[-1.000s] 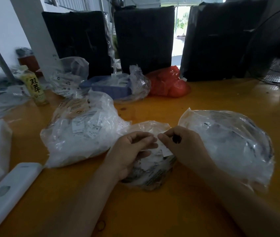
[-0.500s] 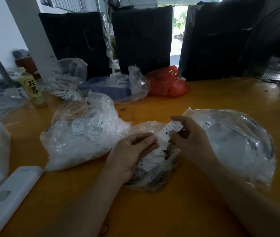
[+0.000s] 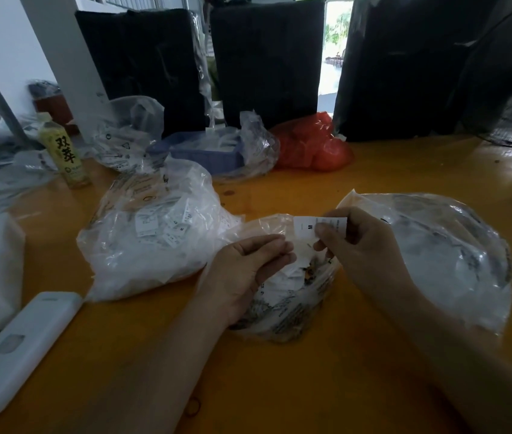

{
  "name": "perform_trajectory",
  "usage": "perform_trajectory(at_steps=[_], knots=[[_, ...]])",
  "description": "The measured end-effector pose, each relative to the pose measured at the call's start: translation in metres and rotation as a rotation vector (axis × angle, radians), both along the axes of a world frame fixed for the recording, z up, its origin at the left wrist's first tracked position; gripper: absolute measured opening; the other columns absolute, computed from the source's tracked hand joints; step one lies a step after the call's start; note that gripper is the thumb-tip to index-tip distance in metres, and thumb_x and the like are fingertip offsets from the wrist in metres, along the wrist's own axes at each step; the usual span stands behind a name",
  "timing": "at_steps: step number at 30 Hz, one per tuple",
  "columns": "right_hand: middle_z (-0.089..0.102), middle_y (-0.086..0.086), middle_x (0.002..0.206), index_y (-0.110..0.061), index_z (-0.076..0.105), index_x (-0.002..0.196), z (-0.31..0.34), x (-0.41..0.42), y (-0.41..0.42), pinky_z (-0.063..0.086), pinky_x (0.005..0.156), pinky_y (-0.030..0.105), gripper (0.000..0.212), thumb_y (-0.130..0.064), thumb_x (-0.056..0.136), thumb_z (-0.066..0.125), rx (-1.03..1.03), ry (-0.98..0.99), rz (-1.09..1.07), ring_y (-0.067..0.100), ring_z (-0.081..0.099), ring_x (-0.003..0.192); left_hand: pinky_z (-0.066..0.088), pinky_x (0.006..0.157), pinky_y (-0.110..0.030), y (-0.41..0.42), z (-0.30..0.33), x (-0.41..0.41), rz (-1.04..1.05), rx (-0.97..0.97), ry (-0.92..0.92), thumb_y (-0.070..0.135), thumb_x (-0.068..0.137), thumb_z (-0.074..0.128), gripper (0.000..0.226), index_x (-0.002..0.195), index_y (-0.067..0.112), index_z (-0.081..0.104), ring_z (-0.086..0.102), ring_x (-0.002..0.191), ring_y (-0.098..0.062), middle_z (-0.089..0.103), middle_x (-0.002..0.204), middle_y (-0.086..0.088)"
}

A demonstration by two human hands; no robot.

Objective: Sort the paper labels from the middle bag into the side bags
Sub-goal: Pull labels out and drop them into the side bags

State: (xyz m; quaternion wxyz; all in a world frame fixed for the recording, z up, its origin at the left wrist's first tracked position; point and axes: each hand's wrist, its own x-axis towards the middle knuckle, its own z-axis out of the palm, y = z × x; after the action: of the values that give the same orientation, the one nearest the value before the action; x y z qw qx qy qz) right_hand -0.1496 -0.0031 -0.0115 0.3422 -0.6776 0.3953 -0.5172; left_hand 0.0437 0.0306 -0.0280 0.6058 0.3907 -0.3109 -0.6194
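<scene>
Bare surface (image 3: 279, 386) lies nearest; right hand (image 3: 361, 245) pinches a label (image 3: 306, 226) (marked M), raised higher than before above the middle bag (image 3: 286, 296); left hand (image 3: 248, 267) grips that bag's rim.

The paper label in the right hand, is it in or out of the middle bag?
Out: the right hand pinches the paper label above the middle bag.
</scene>
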Motion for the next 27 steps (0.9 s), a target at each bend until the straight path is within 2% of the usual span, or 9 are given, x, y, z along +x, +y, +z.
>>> perform_trajectory(at_steps=[6, 10, 15, 19, 21, 23, 25, 27], knots=[[0.073, -0.013, 0.081, -0.028, 0.065, 0.096, -0.0023, 0.0014, 0.0012, 0.057, 0.065, 0.017, 0.004, -0.027, 0.093, 0.068, -0.033, 0.055, -0.026, 0.002, 0.072, 0.075, 0.062, 0.078, -0.024, 0.0006, 0.0005, -0.0002, 0.003, -0.008, 0.007, 0.008, 0.074, 0.081, 0.016, 0.089, 0.006, 0.085, 0.079, 0.097, -0.032, 0.078, 0.105, -0.024], [0.072, -0.013, 0.079, -0.038, 0.062, 0.094, -0.0044, 0.0030, 0.0008, 0.060, 0.064, 0.023, 0.009, -0.031, 0.094, 0.068, -0.076, 0.174, -0.087, -0.001, 0.070, 0.074, 0.062, 0.079, -0.023, 0.0013, 0.0005, -0.0009, 0.011, -0.018, -0.011, 0.011, 0.077, 0.082, 0.016, 0.092, 0.007, 0.085, 0.078, 0.100, -0.032, 0.078, 0.106, -0.023], [0.071, -0.014, 0.083, -0.039, 0.064, 0.096, -0.0067, 0.0027, -0.0001, 0.060, 0.064, 0.022, 0.009, -0.033, 0.092, 0.069, -0.083, 0.204, -0.091, 0.001, 0.070, 0.076, 0.062, 0.079, -0.024, 0.0026, 0.0007, -0.0014, 0.045, -0.040, -0.024, 0.015, 0.076, 0.083, 0.018, 0.093, 0.010, 0.085, 0.078, 0.100, -0.031, 0.079, 0.106, -0.021], [0.069, -0.014, 0.083, -0.037, 0.065, 0.097, -0.0058, 0.0014, -0.0009, 0.053, 0.059, 0.015, 0.008, -0.032, 0.092, 0.070, -0.075, 0.254, -0.054, -0.001, 0.067, 0.075, 0.062, 0.076, -0.023, 0.0048, 0.0013, -0.0048, 0.089, -0.057, -0.115, 0.020, 0.072, 0.085, 0.023, 0.093, 0.011, 0.084, 0.079, 0.095, -0.028, 0.080, 0.102, -0.019], [0.069, -0.014, 0.084, -0.035, 0.067, 0.100, -0.0072, 0.0013, -0.0010, 0.055, 0.061, 0.018, 0.008, -0.032, 0.092, 0.070, -0.059, 0.296, -0.023, -0.001, 0.067, 0.076, 0.062, 0.074, -0.023, 0.0065, 0.0012, -0.0058, 0.118, -0.067, -0.202, 0.023, 0.071, 0.086, 0.024, 0.094, 0.015, 0.085, 0.080, 0.088, -0.024, 0.081, 0.097, -0.015], [0.071, -0.014, 0.087, -0.033, 0.068, 0.107, -0.0089, 0.0027, -0.0003, 0.059, 0.067, 0.024, 0.015, -0.035, 0.092, 0.070, -0.037, 0.326, -0.005, -0.001, 0.068, 0.078, 0.062, 0.072, -0.023, 0.0076, 0.0004, -0.0064, 0.127, -0.071, -0.282, 0.024, 0.076, 0.087, 0.019, 0.094, 0.019, 0.085, 0.080, 0.083, -0.022, 0.081, 0.094, -0.011], [0.072, -0.015, 0.094, -0.036, 0.063, 0.120, -0.0095, 0.0051, 0.0006, 0.060, 0.071, 0.027, 0.031, -0.039, 0.089, 0.071, 0.000, 0.287, -0.011, -0.002, 0.069, 0.082, 0.062, 0.070, -0.023, 0.0078, 0.0007, -0.0070, 0.137, -0.069, -0.305, 0.019, 0.083, 0.085, 0.012, 0.095, 0.020, 0.085, 0.079, 0.080, -0.020, 0.082, 0.094, -0.010], [0.074, -0.017, 0.092, -0.037, 0.057, 0.124, -0.0080, 0.0058, 0.0008, 0.058, 0.068, 0.023, 0.040, -0.042, 0.088, 0.073, 0.019, 0.200, -0.056, -0.003, 0.071, 0.081, 0.061, 0.069, -0.022, 0.0071, 0.0017, -0.0071, 0.158, -0.056, -0.263, 0.014, 0.085, 0.084, 0.009, 0.093, 0.019, 0.086, 0.078, 0.077, -0.017, 0.082, 0.092, -0.010]])
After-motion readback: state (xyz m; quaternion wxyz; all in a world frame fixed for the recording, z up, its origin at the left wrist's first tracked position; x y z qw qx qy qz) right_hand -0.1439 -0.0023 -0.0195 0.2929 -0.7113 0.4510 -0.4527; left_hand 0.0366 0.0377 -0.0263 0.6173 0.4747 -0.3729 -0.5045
